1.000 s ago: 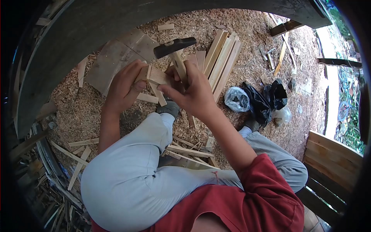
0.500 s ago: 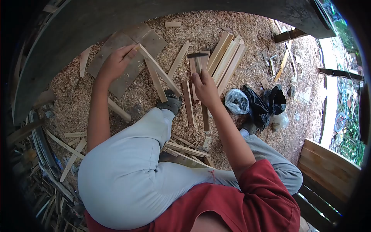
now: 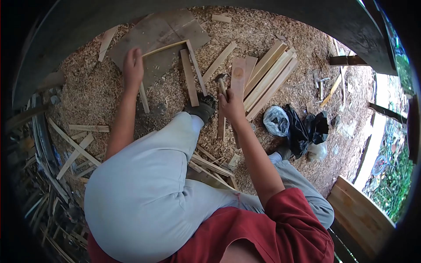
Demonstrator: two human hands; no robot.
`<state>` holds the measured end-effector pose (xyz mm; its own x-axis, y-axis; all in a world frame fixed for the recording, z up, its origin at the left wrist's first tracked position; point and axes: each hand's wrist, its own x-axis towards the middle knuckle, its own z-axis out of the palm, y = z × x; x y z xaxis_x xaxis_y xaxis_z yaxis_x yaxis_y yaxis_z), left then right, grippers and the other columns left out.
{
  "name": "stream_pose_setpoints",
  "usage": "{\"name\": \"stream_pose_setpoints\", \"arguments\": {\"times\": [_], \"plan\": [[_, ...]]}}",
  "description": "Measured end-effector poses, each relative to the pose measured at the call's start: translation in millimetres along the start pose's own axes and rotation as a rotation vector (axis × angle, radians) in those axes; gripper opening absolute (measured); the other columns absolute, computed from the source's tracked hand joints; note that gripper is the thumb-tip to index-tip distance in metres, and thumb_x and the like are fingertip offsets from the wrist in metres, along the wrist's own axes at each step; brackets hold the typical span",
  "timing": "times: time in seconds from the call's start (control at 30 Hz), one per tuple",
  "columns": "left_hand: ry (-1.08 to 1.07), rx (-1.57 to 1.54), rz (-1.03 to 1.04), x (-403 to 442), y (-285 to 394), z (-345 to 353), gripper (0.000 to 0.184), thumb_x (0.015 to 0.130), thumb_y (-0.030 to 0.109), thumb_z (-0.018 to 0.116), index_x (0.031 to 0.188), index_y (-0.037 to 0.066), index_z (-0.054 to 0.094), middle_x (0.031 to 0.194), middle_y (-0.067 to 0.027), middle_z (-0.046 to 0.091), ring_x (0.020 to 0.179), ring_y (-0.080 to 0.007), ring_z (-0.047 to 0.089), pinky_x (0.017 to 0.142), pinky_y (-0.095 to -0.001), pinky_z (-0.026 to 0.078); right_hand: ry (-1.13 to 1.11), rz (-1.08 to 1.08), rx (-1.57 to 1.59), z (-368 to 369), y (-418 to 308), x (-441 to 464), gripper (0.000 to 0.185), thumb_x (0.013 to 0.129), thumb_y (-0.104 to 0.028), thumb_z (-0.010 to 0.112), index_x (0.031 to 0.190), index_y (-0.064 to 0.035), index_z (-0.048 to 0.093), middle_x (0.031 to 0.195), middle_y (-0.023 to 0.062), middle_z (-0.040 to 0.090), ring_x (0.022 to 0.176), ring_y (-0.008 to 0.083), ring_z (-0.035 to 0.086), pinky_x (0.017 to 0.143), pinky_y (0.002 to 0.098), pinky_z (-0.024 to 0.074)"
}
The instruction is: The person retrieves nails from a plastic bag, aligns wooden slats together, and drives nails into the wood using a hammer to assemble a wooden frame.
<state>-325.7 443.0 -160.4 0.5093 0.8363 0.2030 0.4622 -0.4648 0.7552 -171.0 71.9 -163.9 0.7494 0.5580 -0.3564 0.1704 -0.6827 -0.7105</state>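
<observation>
My left hand (image 3: pixel 133 70) is closed on the left corner of a three-sided wooden frame (image 3: pixel 196 65), made of thin strips. The hand hides that corner; one side strip shows below it. The frame's right side comes down near my shoe (image 3: pixel 202 108). A loose wooden slat (image 3: pixel 189 79) lies just inside that side. My right hand (image 3: pixel 232 106) is wrapped round the handle of a hammer (image 3: pixel 222 83), its dark head up and to the left. Flat wooden pieces (image 3: pixel 237 81) lie right beside the hammer.
A stack of wooden strips (image 3: pixel 272 79) lies right of the hammer. Plastic bags (image 3: pixel 294 129) sit nearer my right foot. A flat board (image 3: pixel 164 33) rests on the shavings-covered ground. Scrap slats (image 3: pixel 79 153) are scattered left, and a dark overhang (image 3: pixel 263 15) crosses the top.
The wooden frame has turned in my left hand, from nearly edge-on to showing its three sides. My right hand has lowered slightly with the hammer. The whole view has shifted a little.
</observation>
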Motion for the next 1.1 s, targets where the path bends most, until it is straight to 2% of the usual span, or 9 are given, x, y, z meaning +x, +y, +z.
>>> {"name": "stream_pose_setpoints", "arguments": {"times": [0.07,0.1,0.2,0.3,0.43,0.57,0.73,0.77,1.1], "plan": [[0.132,0.085,-0.214,-56,-37,-15,0.046,0.115,0.040,0.053,0.127,-0.003,0.067,0.127,-0.0240,0.069,0.120,-0.0416,0.067,0.103,-0.0494,0.050,0.091,-0.060,-0.048,10,10,4,0.030,0.103,-0.028,0.070,0.104,0.0015,0.064,0.086,0.0295,0.070,0.086,0.0505,0.069,0.078,0.0551,0.0531],[0.132,0.088,-0.308,-87,-69,-19,0.046,0.115,0.040,0.054,0.125,-0.003,0.067,0.125,-0.0249,0.069,0.118,-0.0406,0.067,0.102,-0.0493,0.050,0.033,0.010,-0.094,12,12,9,0.037,0.102,-0.026,0.071,0.128,0.0001,0.069,0.100,0.0295,0.074,0.096,0.0477,0.073,0.085,0.0505,0.0566],[0.027,0.135,-0.559,-171,-115,-26,0.046,0.113,0.041,0.057,0.123,-0.003,0.067,0.121,-0.0264,0.069,0.111,-0.0386,0.068,0.096,-0.0485,0.051,0.144,-0.130,-0.050,28,22,20,0.039,0.101,-0.020,0.071,0.134,-0.0012,0.067,0.106,0.0295,0.075,0.098,0.0478,0.072,0.088,0.0499,0.0567],[-0.247,0.039,-0.587,-212,-126,-25,0.045,0.112,0.039,0.059,0.126,-0.002,0.068,0.112,-0.0235,0.072,0.101,-0.0374,0.070,0.090,-0.0469,0.053,0.245,-0.265,-0.146,41,20,23,0.045,0.097,-0.013,0.071,0.140,-0.0023,0.066,0.118,0.0280,0.073,0.107,0.0479,0.070,0.095,0.0501,0.0563],[-0.152,0.253,-0.521,-214,-125,-8,0.042,0.111,0.036,0.060,0.129,-0.001,0.068,0.100,-0.0170,0.074,0.092,-0.0323,0.071,0.085,-0.0441,0.055,0.250,-0.590,-0.231,51,6,30,0.048,0.095,-0.011,0.072,0.142,-0.0019,0.064,0.122,0.0253,0.072,0.112,0.0477,0.068,0.099,0.0523,0.0555],[-0.066,-0.216,-0.654,-187,-76,-14,0.041,0.112,0.038,0.055,0.128,0.004,0.070,0.094,-0.0064,0.069,0.074,-0.0183,0.062,0.069,-0.0344,0.050,0.047,-0.338,-0.194,68,-2,37,0.044,0.098,-0.011,0.072,0.141,-0.0021,0.063,0.122,0.0244,0.072,0.110,0.0456,0.070,0.097,0.0496,0.0576],[-0.040,-0.611,-0.765,-179,-69,-11,0.044,0.113,0.045,0.046,0.120,0.007,0.067,0.091,-0.0003,0.058,0.065,-0.0103,0.049,0.058,-0.0290,0.040,-0.062,-0.028,0.478,50,-15,42,0.034,0.106,-0.013,0.069,0.137,-0.0006,0.063,0.116,0.0141,0.075,0.105,0.0234,0.076,0.089,0.0358,0.0598],[-0.064,-0.671,-0.781,-178,-69,-11,0.045,0.113,0.047,0.044,0.118,0.007,0.064,0.090,0.0001,0.056,0.065,-0.0106,0.049,0.059,-0.0296,0.041,-0.064,-0.009,0.552,48,-18,41,0.032,0.107,-0.012,0.068,0.138,-0.0006,0.064,0.113,0.0098,0.074,0.104,0.0175,0.074,0.090,0.0330,0.0588],[-0.134,-0.807,-0.760,-174,-65,-2,0.046,0.115,0.050,0.039,0.117,0.009,0.059,0.088,0.0015,0.052,0.071,-0.0100,0.048,0.065,-0.0296,0.042,-0.064,-0.137,0.444,52,6,45,0.045,0.109,-0.011,0.067,0.153,-0.0040,0.062,0.124,0.0084,0.073,0.104,0.0134,0.071,0.092,0.0288,0.0564]]}}
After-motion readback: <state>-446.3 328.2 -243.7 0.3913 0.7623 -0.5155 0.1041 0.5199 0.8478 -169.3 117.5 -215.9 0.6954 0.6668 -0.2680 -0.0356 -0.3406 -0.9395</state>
